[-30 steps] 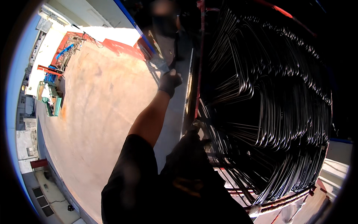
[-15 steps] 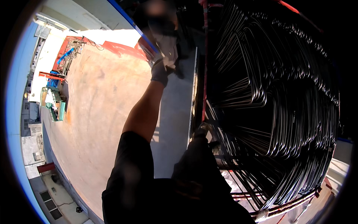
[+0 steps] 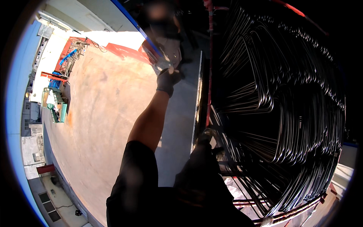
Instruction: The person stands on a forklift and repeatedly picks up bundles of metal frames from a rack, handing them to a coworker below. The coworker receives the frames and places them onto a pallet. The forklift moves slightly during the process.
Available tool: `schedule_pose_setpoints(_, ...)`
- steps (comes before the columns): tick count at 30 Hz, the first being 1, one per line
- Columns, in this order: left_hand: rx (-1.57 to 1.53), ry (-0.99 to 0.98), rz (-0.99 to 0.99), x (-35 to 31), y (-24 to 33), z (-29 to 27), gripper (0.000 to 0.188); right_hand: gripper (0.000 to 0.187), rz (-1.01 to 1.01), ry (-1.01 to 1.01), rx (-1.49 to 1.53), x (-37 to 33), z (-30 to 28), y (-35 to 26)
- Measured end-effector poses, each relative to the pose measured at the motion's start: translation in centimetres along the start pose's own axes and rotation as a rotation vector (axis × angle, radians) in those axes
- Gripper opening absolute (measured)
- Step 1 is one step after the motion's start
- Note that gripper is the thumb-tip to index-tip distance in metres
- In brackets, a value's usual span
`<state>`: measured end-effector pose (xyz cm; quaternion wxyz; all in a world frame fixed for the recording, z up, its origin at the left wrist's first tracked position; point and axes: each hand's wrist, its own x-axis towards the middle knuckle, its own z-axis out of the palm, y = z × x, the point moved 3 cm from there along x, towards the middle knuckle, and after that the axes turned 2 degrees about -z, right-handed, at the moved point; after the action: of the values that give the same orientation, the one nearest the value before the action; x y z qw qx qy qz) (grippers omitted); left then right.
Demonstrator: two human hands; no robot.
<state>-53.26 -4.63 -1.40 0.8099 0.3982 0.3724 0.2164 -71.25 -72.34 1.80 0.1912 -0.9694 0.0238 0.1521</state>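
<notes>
My left hand (image 3: 168,81), in a dark grey glove, is at the end of my outstretched bare forearm. Its fingers are curled in, but motion blur and shade hide what they hold. A pale blurred patch (image 3: 165,63) shows just beyond the fingertips, in front of another person (image 3: 166,41) who faces me in the shade. My right hand (image 3: 208,137) seems to be the dark shape low beside the rack, at the near ends of the bent metal rods (image 3: 285,125). Deep shadow hides its fingers.
Bundles of shiny bent rods fill the right side, behind a red upright bar (image 3: 210,75). A pale-edged panel (image 3: 197,102) stands left of that bar. A blue-edged wall (image 3: 130,17) is at upper left. Across the concrete floor (image 3: 102,113) are a green cart (image 3: 56,108) and a red-orange frame (image 3: 54,76).
My left hand has drawn back slightly toward me, away from the other person. The view has shifted a little. My right arm has barely moved.
</notes>
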Motion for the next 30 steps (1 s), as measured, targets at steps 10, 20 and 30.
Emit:
schedule_pose_setpoints(10,0.046,0.019,0.052,-0.7,2.0,-0.8,0.028,0.043,-0.011,0.01,-0.013,0.2,1.2,-0.1)
schedule_pose_setpoints(20,0.163,-0.081,0.086,-2.8,1.8,-2.9,0.031,0.042,-0.012,0.002,-0.039,0.5,2.3,-0.8)
schedule_pose_setpoints(30,-0.066,0.008,-0.003,3.4,-10.4,-3.7,0.036,0.04,-0.018,-0.027,-0.089,0.0,3.4,-0.6)
